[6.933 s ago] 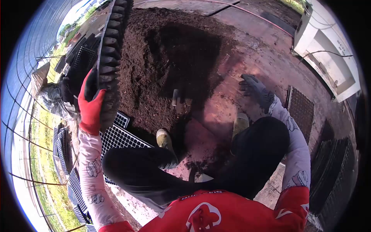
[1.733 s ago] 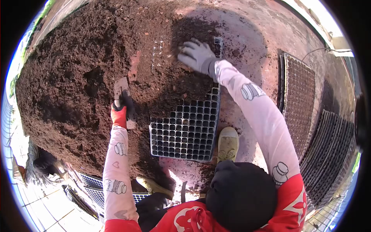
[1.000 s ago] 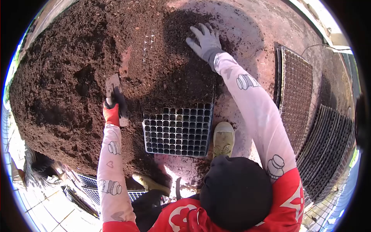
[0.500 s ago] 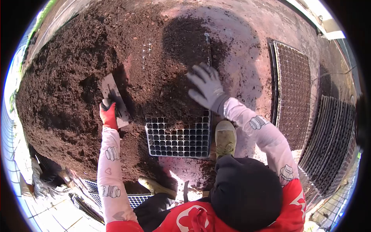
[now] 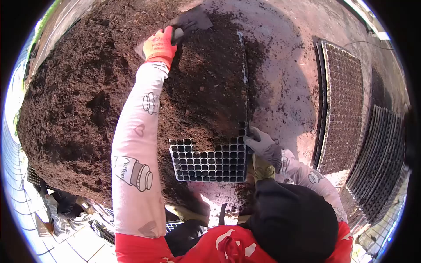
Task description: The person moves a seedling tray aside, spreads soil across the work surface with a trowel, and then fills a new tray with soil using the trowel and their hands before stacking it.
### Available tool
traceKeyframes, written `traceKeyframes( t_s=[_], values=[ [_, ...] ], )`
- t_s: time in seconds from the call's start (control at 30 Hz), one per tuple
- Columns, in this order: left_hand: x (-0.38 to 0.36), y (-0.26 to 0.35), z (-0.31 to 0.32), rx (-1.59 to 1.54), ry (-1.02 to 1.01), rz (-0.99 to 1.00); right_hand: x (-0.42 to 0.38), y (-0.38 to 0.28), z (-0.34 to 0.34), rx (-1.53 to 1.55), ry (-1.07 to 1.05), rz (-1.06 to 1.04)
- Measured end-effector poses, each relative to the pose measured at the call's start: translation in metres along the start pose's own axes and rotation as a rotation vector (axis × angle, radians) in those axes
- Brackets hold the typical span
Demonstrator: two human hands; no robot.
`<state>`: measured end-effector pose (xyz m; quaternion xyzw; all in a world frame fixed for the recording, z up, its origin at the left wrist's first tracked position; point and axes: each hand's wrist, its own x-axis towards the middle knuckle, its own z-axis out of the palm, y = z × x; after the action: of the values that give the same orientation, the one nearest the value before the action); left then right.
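Observation:
My left hand (image 5: 161, 46), in an orange-red glove, is closed round the handle of a flat plastering trowel (image 5: 195, 21). The trowel's blade is at the far end of the soil-covered part of a black seedling tray (image 5: 210, 168). Dark soil (image 5: 206, 87) hides most of the tray's cells, while several rows near me show bare. My right hand (image 5: 262, 142), in a grey glove, grips the tray's right edge. Its fingertips are partly hidden at the rim.
A big heap of dark soil (image 5: 66, 114) lies on the left. To the right are soil-filled trays (image 5: 344, 105) and a stack of black trays (image 5: 377, 162). My shoe (image 5: 262, 168) stands beside the tray's near right corner, and loose soil is scattered over the floor (image 5: 280, 87).
My left hand has swung the trowel from the heap up to the tray's far end. My right hand has come down from above the soil to the tray's right edge.

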<state>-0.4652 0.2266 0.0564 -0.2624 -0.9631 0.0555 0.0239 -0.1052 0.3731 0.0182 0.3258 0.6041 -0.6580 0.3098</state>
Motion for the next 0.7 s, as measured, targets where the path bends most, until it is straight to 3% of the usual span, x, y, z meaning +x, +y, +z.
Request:
traceKeyframes(
  t_s=[0.13, 0.33, 0.43, 0.5, 0.7],
  values=[
    [-0.056, 0.023, 0.001, 0.014, 0.035, 0.240, 0.010, 0.002, 0.002, 0.001, 0.076, -0.025],
    [-0.130, 0.024, 0.017, -0.128, 0.166, 0.408, 0.017, 0.021, 0.001, 0.011, 0.137, -0.115],
    [-0.169, 0.043, 0.007, -0.139, 0.052, 0.388, 0.017, 0.024, 0.002, -0.037, 0.189, -0.208],
    [-0.195, 0.052, 0.008, -0.074, 0.180, 0.465, 0.013, 0.017, 0.002, 0.090, 0.132, -0.104],
    [-0.270, 0.052, 0.007, -0.101, 0.141, 0.579, 0.013, 0.018, 0.004, 0.049, 0.155, -0.154]
  ],
)
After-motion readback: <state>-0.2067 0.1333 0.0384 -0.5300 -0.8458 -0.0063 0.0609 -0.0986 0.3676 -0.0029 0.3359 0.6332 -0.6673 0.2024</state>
